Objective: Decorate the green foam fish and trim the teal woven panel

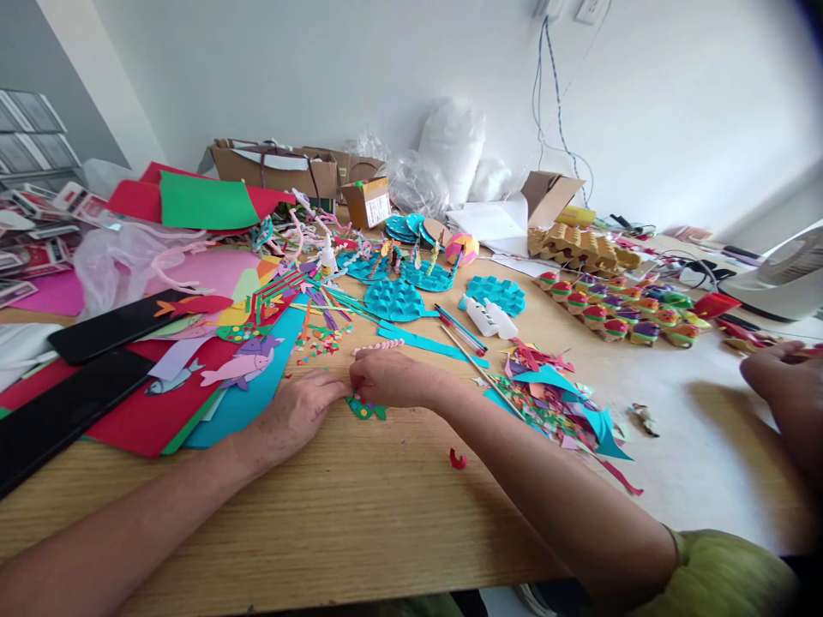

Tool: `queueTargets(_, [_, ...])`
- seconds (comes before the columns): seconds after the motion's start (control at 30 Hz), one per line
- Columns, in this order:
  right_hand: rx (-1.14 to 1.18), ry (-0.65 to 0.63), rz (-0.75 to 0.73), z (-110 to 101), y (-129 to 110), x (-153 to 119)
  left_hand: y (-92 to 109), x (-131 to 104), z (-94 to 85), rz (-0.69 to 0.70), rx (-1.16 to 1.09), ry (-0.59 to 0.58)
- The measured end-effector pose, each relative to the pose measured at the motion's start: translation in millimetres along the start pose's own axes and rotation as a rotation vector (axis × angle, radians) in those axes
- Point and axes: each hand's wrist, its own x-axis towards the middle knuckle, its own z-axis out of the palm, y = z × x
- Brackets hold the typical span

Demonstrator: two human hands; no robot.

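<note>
A green paper fish with coloured dots (366, 409) lies on the wooden table, partly covered by my right hand (391, 379). The fingers of that hand are bent together at the fish's upper edge, and what they pinch, if anything, is hidden. My left hand (297, 413) rests just left of the fish, its fingers close together and pointing at the right fingertips; nothing can be made out in them. Just behind my right hand lies a pink twisted strip (379, 345). Small paper scraps (318, 338) are scattered beyond my left hand.
Paper fish (241, 368) and black phones (116, 326) lie on coloured sheets at left. Glue bottles (489, 317), pens (459, 330) and blue egg-carton pieces (393, 300) stand beyond my hands. Paper scraps (559, 394) are right. Another person's hand (781, 386) is at far right.
</note>
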Motion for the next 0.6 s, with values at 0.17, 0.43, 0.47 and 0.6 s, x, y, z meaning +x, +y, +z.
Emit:
queueTargets(0.17, [0.008,-0.025,0.004,-2.0,-0.8,0.5,-0.3,-0.9,2.0,-0.01,0.007,0.004])
queueTargets(0.43, [0.027,-0.036,0.015,-3.7,-2.3,-0.5,3.1,-0.4,2.6,-0.03,0.031,-0.021])
queueTargets(0.47, [0.03,-0.035,0.014,-3.8,-2.3,-0.8,2.7,-0.6,3.4,-0.027,0.026,-0.019])
queueTargets(0.6, [0.043,-0.026,0.01,-3.0,-1.1,-1.8,1.1,-1.0,6.1,-0.025,0.038,-0.005])
